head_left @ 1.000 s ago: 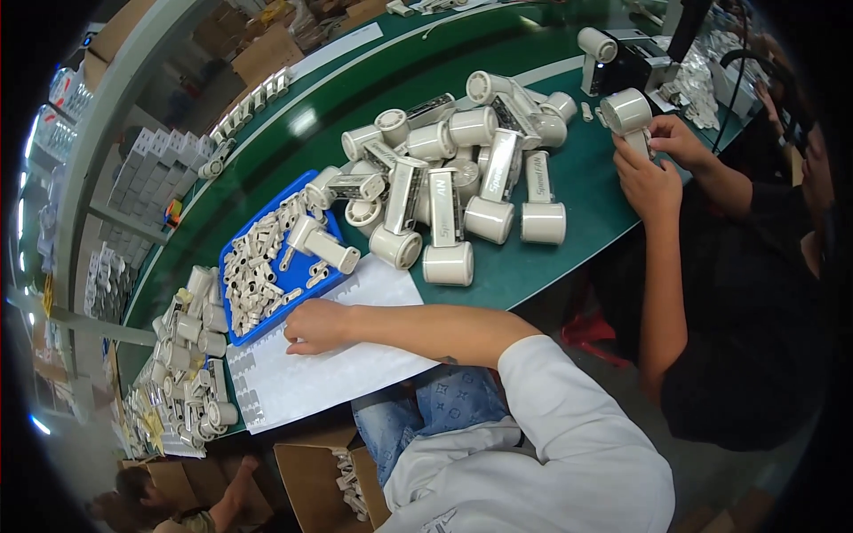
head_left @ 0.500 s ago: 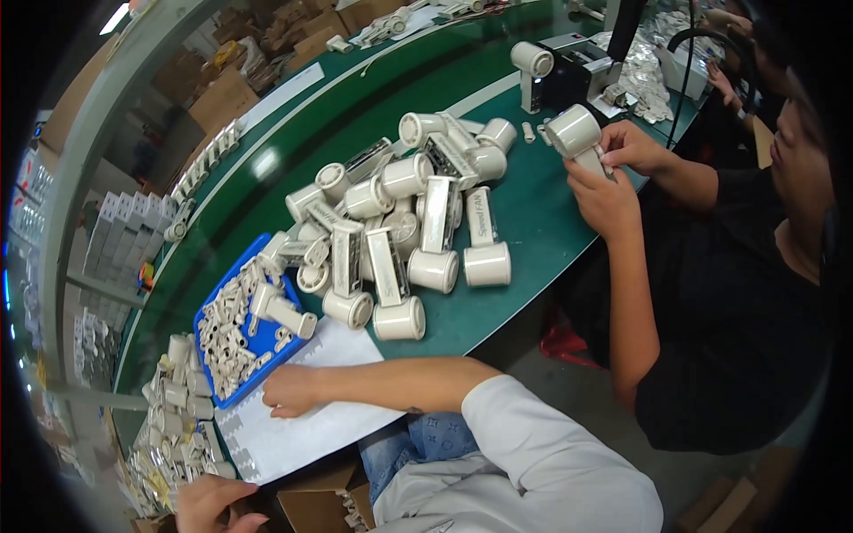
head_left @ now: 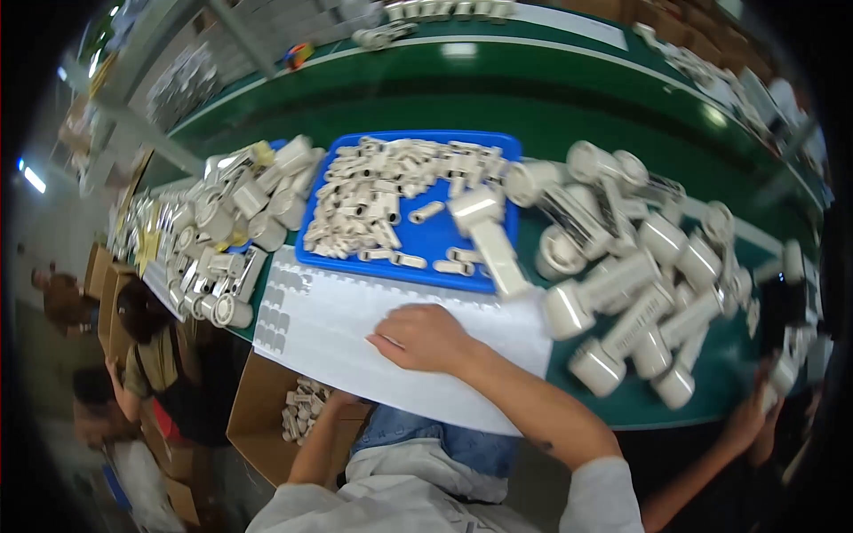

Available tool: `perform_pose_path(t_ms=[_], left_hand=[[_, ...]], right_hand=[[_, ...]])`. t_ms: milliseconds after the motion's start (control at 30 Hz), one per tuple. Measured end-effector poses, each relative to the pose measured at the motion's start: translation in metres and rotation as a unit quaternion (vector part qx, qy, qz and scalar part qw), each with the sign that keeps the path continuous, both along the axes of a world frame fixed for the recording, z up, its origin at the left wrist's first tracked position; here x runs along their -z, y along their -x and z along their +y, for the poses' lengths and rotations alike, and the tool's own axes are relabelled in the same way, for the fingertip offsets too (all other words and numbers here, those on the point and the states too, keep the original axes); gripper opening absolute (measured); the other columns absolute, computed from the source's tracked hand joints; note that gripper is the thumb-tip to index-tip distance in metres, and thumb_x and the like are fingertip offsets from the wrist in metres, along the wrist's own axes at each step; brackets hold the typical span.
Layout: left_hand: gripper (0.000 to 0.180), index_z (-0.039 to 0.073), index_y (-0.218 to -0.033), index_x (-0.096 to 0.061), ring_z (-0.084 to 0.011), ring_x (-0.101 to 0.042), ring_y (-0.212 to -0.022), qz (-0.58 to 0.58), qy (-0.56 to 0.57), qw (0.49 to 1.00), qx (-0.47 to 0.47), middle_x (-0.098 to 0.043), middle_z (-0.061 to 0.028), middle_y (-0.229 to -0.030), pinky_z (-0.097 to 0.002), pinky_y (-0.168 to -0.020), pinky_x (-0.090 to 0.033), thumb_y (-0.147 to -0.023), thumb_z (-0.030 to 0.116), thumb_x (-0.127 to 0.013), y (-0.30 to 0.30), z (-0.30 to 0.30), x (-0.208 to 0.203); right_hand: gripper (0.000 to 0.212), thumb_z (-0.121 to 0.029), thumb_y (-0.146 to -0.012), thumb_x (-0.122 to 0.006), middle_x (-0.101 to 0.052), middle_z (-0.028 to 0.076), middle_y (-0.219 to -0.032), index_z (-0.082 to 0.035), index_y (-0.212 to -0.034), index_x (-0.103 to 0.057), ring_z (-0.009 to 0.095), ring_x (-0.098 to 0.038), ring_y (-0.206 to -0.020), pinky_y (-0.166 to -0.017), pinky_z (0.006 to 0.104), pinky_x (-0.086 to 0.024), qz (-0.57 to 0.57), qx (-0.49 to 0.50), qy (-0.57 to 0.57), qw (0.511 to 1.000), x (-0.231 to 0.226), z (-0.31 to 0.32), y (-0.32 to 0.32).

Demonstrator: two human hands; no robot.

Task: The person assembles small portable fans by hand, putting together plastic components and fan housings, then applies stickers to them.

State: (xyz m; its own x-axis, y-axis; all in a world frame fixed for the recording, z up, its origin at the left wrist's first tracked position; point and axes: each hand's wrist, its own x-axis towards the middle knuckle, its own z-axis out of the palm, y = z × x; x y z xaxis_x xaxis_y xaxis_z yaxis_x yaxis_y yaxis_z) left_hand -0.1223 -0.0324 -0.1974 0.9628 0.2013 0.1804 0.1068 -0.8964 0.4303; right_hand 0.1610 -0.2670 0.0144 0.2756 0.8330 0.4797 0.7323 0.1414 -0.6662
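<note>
My right hand (head_left: 425, 338) rests curled on a white sheet (head_left: 418, 382) with grey shapes along its edges. Its fingers are bent under, and whatever they may hold is hidden. My left hand (head_left: 345, 398) reaches below the table's front edge, at a cardboard box (head_left: 253, 417) containing small off-white parts (head_left: 304, 410); its fingers are out of sight. Just beyond the sheet lies a blue tray (head_left: 444, 233) of small off-white plastic pieces (head_left: 355, 191). A handheld fan body (head_left: 498, 253), off-white, leans over the tray's right side.
Several off-white fan bodies (head_left: 635, 293) are heaped right of the tray. More fan bodies and parts (head_left: 235, 213) lie piled to the left. At the far right, a co-worker's hands (head_left: 755, 417) hold a fan. Other people (head_left: 169, 364) are at the left.
The view has swung left, bringing the tray to the middle. My left hand has gone from beside the sheet to the cardboard box. My right hand stays curled on the sheet.
</note>
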Motion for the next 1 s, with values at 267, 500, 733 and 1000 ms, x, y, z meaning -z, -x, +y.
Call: perform_pose_path(t_ms=[267,500,733,1000], left_hand=[[0.044,0.001,-0.119,-0.064,-0.0248,-0.069,-0.085,0.107,0.153,0.96,-0.209,-0.071,-0.0138,-0.1,-0.0375,-0.073,-0.055,-0.091,0.034,-0.058,-0.047,-0.001,0.052],[0.045,0.001,-0.122,-0.063,-0.0245,-0.068,-0.088,0.153,0.324,0.867,-0.347,-0.071,-0.0133,-0.102,-0.0375,-0.076,-0.055,-0.091,0.034,-0.058,-0.051,-0.043,0.065],[0.046,0.002,-0.124,-0.062,-0.0242,-0.068,-0.091,0.259,0.448,0.792,-0.324,-0.07,-0.0127,-0.105,-0.0375,-0.079,-0.056,-0.092,0.035,-0.057,-0.006,-0.068,0.074],[0.038,0.002,-0.11,-0.069,-0.0261,-0.068,-0.094,0.165,0.438,0.841,-0.271,-0.072,-0.0156,-0.1,-0.0358,-0.084,-0.051,-0.084,0.03,-0.066,0.016,-0.033,0.104]], right_hand=[[0.008,-0.011,-0.073,-0.077,-0.059,0.003,-0.062,-0.011,-0.079,-0.071,0.019,-0.057,-0.054,-0.049,0.0305,-0.047,0.012,0.032,-0.015,0.999,-0.024,-0.003,-0.004],[0.008,-0.005,-0.072,-0.074,-0.062,0.007,-0.063,-0.005,-0.08,-0.072,0.022,-0.057,-0.052,-0.048,0.0313,-0.046,0.014,0.008,0.059,0.998,-0.027,-0.002,0.01],[0.01,-0.013,-0.08,-0.068,-0.064,0.012,-0.067,-0.004,-0.083,-0.072,0.024,-0.061,-0.058,-0.055,0.0336,-0.047,-0.043,0.072,0.116,0.99,-0.031,-0.007,0.014],[0.019,-0.021,-0.087,-0.067,-0.068,0.011,-0.08,-0.004,-0.096,-0.072,0.023,-0.064,-0.067,-0.061,0.0329,-0.05,-0.064,0.101,0.228,0.966,-0.073,-0.019,0.037]])
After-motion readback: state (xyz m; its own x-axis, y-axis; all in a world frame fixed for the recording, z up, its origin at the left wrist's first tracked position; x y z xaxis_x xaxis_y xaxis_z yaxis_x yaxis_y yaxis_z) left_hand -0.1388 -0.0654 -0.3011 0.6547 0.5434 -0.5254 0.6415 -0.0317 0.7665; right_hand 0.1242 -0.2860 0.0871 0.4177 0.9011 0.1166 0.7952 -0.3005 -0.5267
